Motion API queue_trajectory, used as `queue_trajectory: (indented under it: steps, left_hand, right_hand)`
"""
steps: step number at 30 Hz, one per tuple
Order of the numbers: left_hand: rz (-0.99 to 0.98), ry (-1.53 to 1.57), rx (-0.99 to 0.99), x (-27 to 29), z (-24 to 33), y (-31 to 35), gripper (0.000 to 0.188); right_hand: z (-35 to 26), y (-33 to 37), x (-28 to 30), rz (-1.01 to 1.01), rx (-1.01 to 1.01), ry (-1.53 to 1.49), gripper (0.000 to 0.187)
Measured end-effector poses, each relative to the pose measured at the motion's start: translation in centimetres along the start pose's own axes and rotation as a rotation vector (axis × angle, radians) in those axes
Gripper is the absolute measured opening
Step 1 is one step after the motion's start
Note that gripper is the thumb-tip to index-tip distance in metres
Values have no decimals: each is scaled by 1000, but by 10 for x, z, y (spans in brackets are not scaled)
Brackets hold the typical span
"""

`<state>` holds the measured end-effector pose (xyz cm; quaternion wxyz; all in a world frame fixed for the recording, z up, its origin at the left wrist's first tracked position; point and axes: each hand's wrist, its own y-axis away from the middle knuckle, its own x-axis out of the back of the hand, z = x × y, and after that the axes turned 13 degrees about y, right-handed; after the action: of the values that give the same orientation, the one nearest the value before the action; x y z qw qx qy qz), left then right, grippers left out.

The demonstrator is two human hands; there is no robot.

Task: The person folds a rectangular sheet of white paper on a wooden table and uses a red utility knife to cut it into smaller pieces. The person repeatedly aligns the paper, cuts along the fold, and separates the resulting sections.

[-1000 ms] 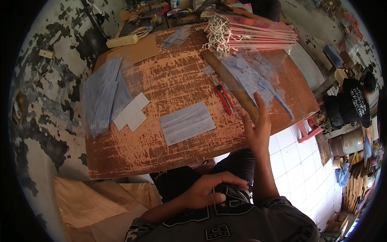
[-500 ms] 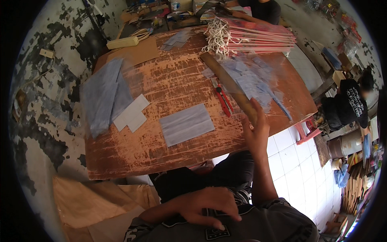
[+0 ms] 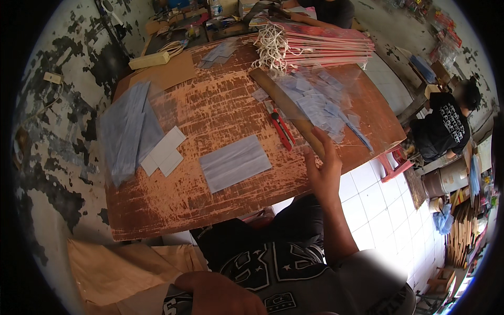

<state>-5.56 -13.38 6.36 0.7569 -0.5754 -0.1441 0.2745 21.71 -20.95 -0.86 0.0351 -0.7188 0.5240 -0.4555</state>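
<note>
My right hand is at the near end of a long, flat brownish ruler, thumb on one side and fingers on the other. The ruler lies slanting across the worn wooden table. Just left of it rests a red utility knife. A stack of bluish-grey translucent sheets sits near the front edge. Low in the view, in front of my shirt, is my left hand; its fingers are hidden. Small clear and bluish pieces are scattered right of the ruler.
White cards and long bluish sheets lie on the left. Behind them are brown cardboard and a power strip. Red bundles with white cords fill the far right. Two other people are farther off.
My left hand has drawn down and left toward the lower edge. The view has shifted slightly; my right hand stays at the ruler's end, and the table items keep their places.
</note>
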Motion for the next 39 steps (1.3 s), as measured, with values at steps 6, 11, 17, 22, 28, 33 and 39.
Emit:
queue_trajectory:
  steps: [6,11,17,22,28,33,39]
  left_hand:
    - [-131,-97,-69,-2,0,-3,25]
    - [30,14,-163,-24,-29,10,26]
    - [-171,362,134,24,-3,-14,23]
    - [-74,639,87,26,-24,6,30]
    - [11,754,132,29,-30,9,17]
    - [63,787,130,29,-35,22,21]
    - [188,837,168,25,-42,35,32]
  right_hand:
    - [-3,-2,1,16,46,22,48]
    - [3,-2,-3,-7,1,52,44]
    - [35,-2,2,15,31,340,37]
    - [44,-1,3,-2,13,428,36]
    - [49,-1,2,-11,16,528,48]
    - [55,-4,2,-59,-9,553,55]
    - [59,-13,2,-108,-46,489,55]
